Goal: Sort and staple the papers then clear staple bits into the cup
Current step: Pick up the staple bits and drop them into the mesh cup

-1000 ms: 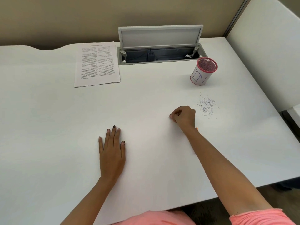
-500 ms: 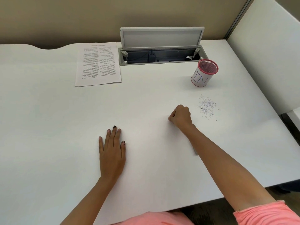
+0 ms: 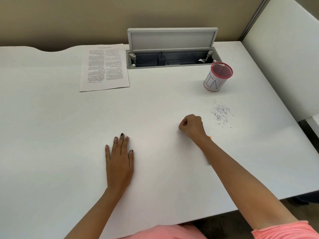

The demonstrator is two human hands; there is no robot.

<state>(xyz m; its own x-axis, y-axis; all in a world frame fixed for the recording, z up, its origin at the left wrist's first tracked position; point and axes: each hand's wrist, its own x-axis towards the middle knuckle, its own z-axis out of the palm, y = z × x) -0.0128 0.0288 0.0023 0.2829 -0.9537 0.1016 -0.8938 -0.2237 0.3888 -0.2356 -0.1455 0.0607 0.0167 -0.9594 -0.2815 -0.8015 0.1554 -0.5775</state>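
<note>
A printed stack of papers point(image 3: 104, 67) lies flat at the back left of the white desk point(image 3: 51, 118). A white cup point(image 3: 217, 77) with a pink mesh rim and "BIN" written on it stands at the back right. In front of it a small scatter of staple bits point(image 3: 220, 112) lies on the desk. My right hand point(image 3: 191, 125) rests curled into a fist just left of the bits; whether it pinches anything is hidden. My left hand point(image 3: 120, 157) lies flat, palm down, fingers spread, nearer to me.
An open cable hatch point(image 3: 172, 57) with its lid raised sits at the back centre, a plug inside. A white partition panel point(image 3: 283, 54) borders the desk on the right. The desk's front edge runs close to my pink shirt.
My right fist slid a little away from me and back, staying left of the staple bits. The left hand stayed still.
</note>
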